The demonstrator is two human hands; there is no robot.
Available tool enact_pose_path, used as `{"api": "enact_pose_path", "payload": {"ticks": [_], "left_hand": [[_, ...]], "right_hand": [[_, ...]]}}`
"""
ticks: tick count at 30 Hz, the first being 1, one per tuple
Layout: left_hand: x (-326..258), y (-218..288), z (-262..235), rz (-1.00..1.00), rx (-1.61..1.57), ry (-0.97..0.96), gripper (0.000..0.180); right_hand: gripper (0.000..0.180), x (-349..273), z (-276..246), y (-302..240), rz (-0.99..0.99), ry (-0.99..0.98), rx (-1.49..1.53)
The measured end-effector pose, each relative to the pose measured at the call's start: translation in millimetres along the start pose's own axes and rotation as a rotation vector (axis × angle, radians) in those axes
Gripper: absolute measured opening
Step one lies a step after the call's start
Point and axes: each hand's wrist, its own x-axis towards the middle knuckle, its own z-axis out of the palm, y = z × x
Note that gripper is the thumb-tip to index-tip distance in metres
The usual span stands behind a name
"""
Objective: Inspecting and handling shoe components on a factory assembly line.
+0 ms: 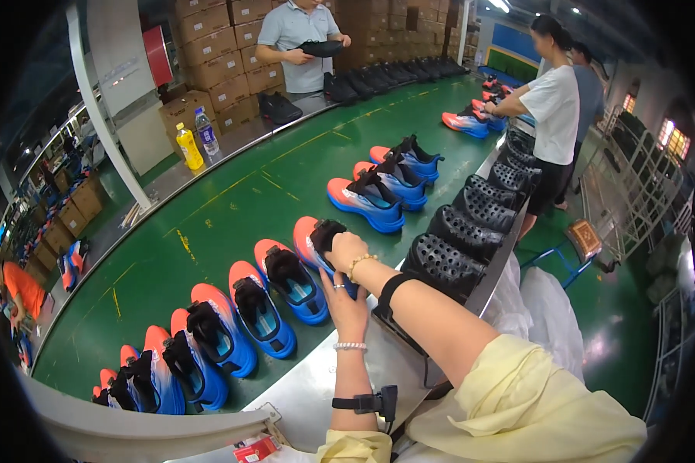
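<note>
A running shoe point(306, 238) with an orange toe, blue sole and black collar stands on the green belt in front of me. My right hand point(348, 251) is closed at its black tongue and opening, hiding much of the collar. Lower down, my left hand point(346, 305) grips the heel end, its fingers along the blue side. Left of these hands, several matching shoes point(262, 309) form a curved row, toes pointing away. Farther along the belt, three more shoes point(367, 204) stand together.
Black perforated shoe-shaped forms point(448, 258) line the metal edge beside my right forearm. A metal ledge point(309, 390) lies below my hands. Across the belt stand two bottles point(197, 143), black shoes point(363, 83) and a person point(305, 46) holding one. Other people point(556, 100) work at far right.
</note>
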Motion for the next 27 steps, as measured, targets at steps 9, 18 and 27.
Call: {"api": "enact_pose_path", "payload": {"ticks": [9,18,27], "left_hand": [[5.3,2.9,-0.2,-0.088,-0.19,-0.015,0.042],[13.6,-27.7,-8.7,-0.121,-0.3,-0.092,0.057],[105.6,6.9,-22.0,-0.013,0.25,0.11,0.084]], "right_hand": [[0.025,45.3,26.2,6.5,-0.05,-0.004,0.027],[0.038,-37.1,-130.7,1.7,-0.589,-0.381,0.227],[0.037,-69.6,-315.8,214.0,-0.439,0.101,0.476]]}}
